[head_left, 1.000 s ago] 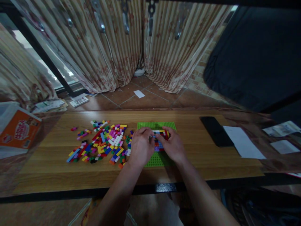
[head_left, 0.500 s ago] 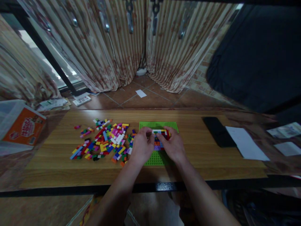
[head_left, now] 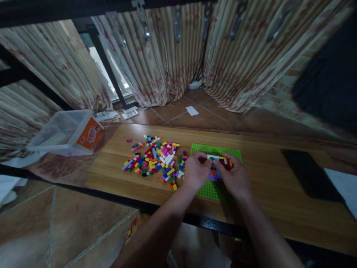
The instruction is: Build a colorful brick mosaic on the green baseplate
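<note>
A green studded baseplate lies on the wooden table, partly covered by my hands. On it is a small build of toy bricks in white, yellow, red, orange, blue and purple. My left hand is at the build's left side, thumb and fingers closed in a pinch; whatever is between them is too small to make out. Curled around the right side, my right hand grips the build, its thumb reaching across the top. Left of the baseplate spreads a pile of loose bricks in many colours.
A clear plastic box with an orange label stands beyond the table's left end. To the right lie a black flat object and white paper. The table's dark front edge runs beneath my forearms.
The view has swung left and tilted, so the table and hands appear farther right and more of the plastic box shows. Both hands stay at the brick build, with little visible finger movement.
</note>
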The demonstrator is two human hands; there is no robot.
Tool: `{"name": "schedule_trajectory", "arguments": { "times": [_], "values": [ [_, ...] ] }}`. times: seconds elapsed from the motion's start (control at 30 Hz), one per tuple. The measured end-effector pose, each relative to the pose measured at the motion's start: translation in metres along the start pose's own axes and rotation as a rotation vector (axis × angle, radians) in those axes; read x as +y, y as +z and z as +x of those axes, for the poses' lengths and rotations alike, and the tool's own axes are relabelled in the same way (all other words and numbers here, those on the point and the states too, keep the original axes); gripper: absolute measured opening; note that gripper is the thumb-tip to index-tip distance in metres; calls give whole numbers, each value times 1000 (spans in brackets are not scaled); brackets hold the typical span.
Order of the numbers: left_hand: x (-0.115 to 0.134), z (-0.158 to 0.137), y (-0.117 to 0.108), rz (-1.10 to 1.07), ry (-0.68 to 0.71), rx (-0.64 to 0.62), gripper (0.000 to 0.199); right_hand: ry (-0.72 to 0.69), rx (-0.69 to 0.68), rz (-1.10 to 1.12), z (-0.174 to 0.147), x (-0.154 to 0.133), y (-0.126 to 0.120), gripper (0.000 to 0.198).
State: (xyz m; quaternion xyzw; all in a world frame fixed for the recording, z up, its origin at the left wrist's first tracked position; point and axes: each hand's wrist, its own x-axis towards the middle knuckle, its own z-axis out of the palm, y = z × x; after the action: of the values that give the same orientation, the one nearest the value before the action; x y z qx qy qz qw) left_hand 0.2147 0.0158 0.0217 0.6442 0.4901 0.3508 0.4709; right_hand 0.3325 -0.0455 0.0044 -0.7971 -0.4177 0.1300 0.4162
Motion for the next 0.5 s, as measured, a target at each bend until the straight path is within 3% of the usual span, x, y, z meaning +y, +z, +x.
{"name": "schedule_trajectory", "arguments": {
  "times": [0.13,0.27,0.4,0.5],
  "values": [
    [2,-3,-4,-32,12,-18,6,-45,-17,-91,0,3,-4,59],
    [3,8,-22,-106,24,65,10,-104,52,-156,-1,1,-10,56],
    [1,25,-56,-299,82,199,11,-351,275,-149,-10,-14,-15,35],
    [1,32,-83,-421,54,287,10,-557,234,-66,-27,-32,-8,19]
  ]
}}
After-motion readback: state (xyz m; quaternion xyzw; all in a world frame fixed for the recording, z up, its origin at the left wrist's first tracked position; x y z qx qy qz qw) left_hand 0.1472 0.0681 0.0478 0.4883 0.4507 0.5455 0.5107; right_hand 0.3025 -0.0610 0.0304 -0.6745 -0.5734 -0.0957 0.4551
